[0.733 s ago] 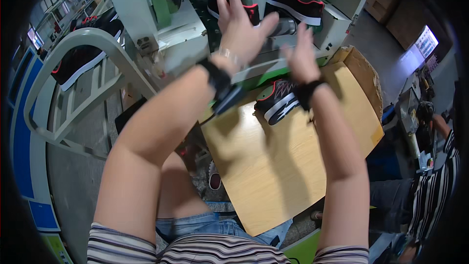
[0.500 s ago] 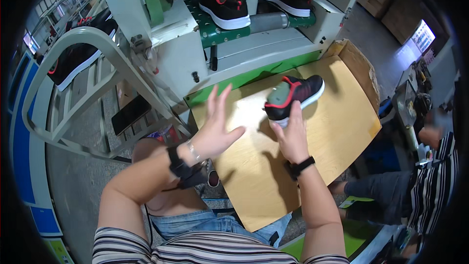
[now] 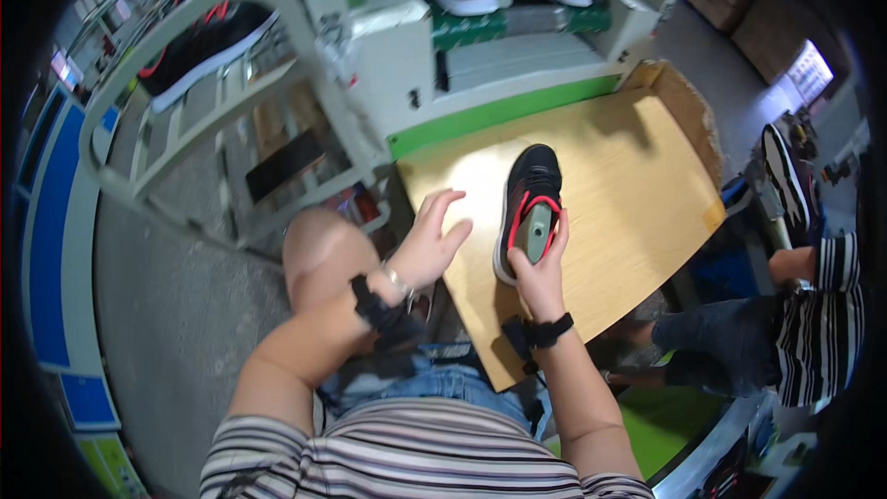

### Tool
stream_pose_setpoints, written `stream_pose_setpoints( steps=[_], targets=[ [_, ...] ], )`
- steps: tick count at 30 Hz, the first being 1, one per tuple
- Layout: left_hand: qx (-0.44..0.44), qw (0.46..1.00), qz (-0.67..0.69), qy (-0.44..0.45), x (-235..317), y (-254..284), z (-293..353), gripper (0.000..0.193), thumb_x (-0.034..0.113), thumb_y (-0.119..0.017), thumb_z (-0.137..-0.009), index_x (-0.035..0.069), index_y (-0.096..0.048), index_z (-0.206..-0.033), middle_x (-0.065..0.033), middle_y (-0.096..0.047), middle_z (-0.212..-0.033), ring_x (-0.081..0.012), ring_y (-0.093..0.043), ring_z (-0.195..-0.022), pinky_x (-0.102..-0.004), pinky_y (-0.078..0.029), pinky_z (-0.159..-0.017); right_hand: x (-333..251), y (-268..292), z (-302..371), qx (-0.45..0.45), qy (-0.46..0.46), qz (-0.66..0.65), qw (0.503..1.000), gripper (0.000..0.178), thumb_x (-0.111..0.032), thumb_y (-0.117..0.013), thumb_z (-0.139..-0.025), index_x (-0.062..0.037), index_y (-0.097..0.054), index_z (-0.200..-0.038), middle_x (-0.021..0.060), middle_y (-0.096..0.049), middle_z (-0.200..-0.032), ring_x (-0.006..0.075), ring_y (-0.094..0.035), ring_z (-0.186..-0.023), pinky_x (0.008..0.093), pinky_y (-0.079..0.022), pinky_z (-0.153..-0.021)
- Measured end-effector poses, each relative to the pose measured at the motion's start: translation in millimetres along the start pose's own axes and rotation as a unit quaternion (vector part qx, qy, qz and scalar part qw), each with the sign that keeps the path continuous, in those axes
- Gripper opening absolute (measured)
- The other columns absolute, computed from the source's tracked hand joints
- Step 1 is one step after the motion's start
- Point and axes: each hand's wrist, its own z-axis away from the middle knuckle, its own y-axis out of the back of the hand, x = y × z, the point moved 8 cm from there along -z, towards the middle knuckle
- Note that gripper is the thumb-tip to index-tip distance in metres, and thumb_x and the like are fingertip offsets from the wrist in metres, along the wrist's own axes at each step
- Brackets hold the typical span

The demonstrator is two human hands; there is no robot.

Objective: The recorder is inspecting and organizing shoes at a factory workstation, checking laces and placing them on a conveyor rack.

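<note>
A black sneaker point(image 3: 534, 174) with red collar trim and a white sole is over the tan board, its toe pointing away from me. A green shoe last point(image 3: 537, 233) fills its opening. My right hand point(image 3: 542, 279) is closed around the heel, thumb on one side and fingers on the other. To the left of the shoe, my left hand point(image 3: 431, 242) is open, thumb apart from the fingers, and holds nothing. Both wrists wear black bands.
Beyond the tan board point(image 3: 637, 212) stands a pale machine point(image 3: 517, 60) carrying two similar sneakers. A grey metal rack point(image 3: 176, 162) on the left holds another sneaker point(image 3: 208, 48) and a dark phone-like slab point(image 3: 285, 166). At right, a co-worker's hand point(image 3: 792, 265) is near another shoe point(image 3: 785, 180).
The sneaker has turned from pointing right to pointing away from me, still in my right hand. My left hand has come lower and its fingers have drawn closer together. The view has shifted.
</note>
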Motion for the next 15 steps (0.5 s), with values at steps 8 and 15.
stream_pose_setpoints(
  steps=[8, 15],
  targets=[
    [0.007, 0.998, 0.038, 0.047, 5, 1, 1, 0.051, 0.031, -0.06, -0.102, 0.003, -0.049, -0.143, -0.0256, -0.035, -0.152, -0.0402, -0.04, -0.142, -0.0401, -0.033, -0.119, -9, -48, 78, -0.141, 0.028, 0.043, 0.989, 0.101, -0.001, -0.067, -0.083, -0.0054, -0.004, -0.162, 0.0231, -0.027, -0.159, 0.0322, -0.033, -0.146, 0.0411, -0.029, -0.12],
    [0.008, 0.997, 0.073, 0.037, 14, -25, 14, 0.064, 0.036, -0.063, -0.1, 0.004, -0.04, -0.15, -0.0287, -0.025, -0.159, -0.0429, -0.03, -0.148, -0.0442, -0.03, -0.12, -9, -46, 78, -0.144, 0.032, 0.044, 0.988, 0.1, -0.002, -0.068, -0.083, 0.0004, -0.006, -0.161, 0.0258, -0.024, -0.159, 0.0362, -0.029, -0.149, 0.043, -0.029, -0.121]
  ],
)
